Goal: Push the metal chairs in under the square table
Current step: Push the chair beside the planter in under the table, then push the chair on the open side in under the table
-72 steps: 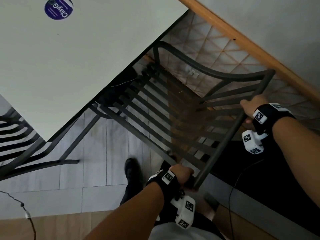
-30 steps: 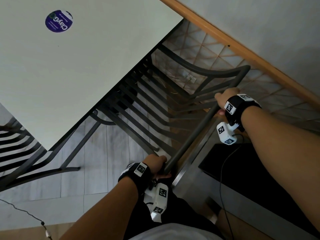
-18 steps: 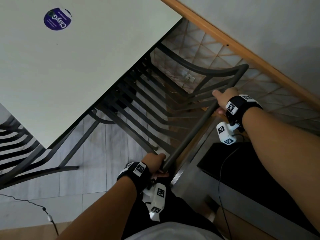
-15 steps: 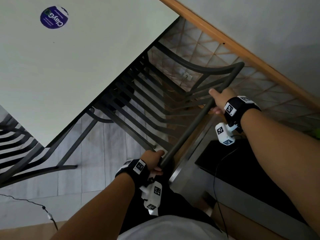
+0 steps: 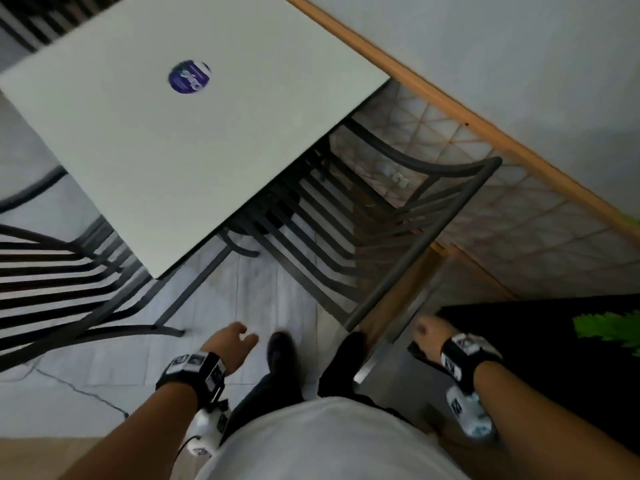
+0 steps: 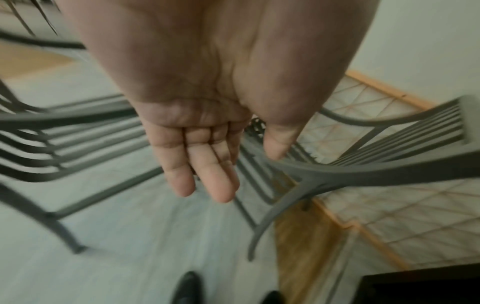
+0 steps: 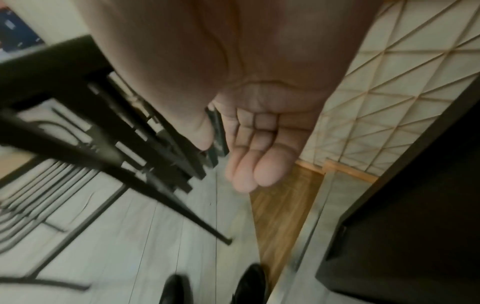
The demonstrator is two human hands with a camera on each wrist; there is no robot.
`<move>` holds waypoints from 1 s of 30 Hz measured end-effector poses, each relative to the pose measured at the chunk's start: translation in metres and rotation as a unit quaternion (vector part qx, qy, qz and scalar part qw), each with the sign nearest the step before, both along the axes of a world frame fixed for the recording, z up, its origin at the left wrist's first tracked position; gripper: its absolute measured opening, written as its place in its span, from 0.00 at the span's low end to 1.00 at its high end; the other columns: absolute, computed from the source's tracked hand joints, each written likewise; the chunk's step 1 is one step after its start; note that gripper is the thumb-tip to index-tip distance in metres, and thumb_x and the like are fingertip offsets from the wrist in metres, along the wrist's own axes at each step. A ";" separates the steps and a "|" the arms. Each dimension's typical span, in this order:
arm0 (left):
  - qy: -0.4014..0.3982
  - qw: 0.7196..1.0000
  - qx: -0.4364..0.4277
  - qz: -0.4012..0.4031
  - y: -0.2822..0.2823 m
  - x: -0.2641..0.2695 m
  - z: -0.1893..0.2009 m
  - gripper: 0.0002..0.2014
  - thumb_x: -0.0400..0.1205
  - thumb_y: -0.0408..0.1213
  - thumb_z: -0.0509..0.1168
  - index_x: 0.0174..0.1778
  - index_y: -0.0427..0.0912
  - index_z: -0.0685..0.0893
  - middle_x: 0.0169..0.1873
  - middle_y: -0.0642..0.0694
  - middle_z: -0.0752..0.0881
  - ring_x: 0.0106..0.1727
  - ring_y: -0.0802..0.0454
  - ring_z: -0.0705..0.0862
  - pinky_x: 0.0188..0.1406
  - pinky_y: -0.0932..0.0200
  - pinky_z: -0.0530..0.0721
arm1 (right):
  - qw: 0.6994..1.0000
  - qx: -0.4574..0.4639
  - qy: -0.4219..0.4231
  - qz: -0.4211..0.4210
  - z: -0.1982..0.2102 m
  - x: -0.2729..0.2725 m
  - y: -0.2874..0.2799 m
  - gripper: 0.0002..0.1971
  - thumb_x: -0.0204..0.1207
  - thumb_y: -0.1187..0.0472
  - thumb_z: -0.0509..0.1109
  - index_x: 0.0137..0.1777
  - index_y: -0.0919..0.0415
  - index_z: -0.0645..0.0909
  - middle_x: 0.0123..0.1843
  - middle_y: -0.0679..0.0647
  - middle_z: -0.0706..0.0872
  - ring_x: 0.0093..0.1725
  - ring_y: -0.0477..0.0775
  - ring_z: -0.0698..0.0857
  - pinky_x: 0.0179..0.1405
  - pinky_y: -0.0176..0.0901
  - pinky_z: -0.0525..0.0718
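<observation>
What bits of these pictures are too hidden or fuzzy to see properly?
- Round purple sticker on the square white table: head view, its writing is smeared by blur.
- Dark metal slatted chair: head view, the tabletop hides its seat front.
- Second dark metal chair: cut off by the left edge.

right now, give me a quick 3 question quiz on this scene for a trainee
1. True or false: the left hand grips the dark slatted metal chair by the wall.
2. Which hand holds something? A left, B right, C neither.
3. What lies on the white square table?

Key
1. False: it hangs open, apart from the chair.
2. C: the right hand is open too.
3. A round purple sticker.
</observation>
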State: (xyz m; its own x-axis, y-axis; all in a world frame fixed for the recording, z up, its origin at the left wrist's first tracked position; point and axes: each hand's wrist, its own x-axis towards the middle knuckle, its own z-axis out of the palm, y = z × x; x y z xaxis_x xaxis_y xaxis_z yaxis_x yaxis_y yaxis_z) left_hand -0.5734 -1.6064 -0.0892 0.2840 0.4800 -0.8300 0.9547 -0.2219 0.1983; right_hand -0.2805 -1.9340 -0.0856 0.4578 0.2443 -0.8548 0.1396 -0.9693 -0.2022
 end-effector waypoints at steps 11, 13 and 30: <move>0.053 0.995 -0.017 0.088 -0.008 -0.186 0.026 0.23 0.82 0.58 0.64 0.67 0.46 0.79 0.54 0.45 0.90 0.48 0.45 0.89 0.58 0.50 0.87 | 0.959 -0.062 0.039 0.273 -0.034 -0.133 0.028 0.16 0.78 0.45 0.53 0.56 0.53 0.75 0.63 0.62 0.85 0.51 0.59 0.82 0.48 0.46 0.73; 0.057 0.995 -0.020 0.081 -0.007 -0.217 0.022 0.22 0.82 0.56 0.63 0.65 0.44 0.81 0.52 0.45 0.90 0.50 0.44 0.89 0.56 0.52 0.86 | 0.957 -0.066 0.030 0.280 -0.045 -0.146 0.037 0.11 0.76 0.44 0.54 0.49 0.49 0.70 0.60 0.60 0.85 0.54 0.63 0.84 0.49 0.47 0.76; -0.007 0.997 -0.029 0.073 0.128 -0.533 0.045 0.15 0.83 0.56 0.64 0.58 0.52 0.76 0.65 0.44 0.84 0.65 0.49 0.83 0.60 0.60 0.77 | 0.958 -0.076 -0.092 0.261 0.031 -0.400 0.247 0.14 0.84 0.52 0.61 0.63 0.57 0.79 0.64 0.58 0.85 0.65 0.60 0.83 0.54 0.41 0.77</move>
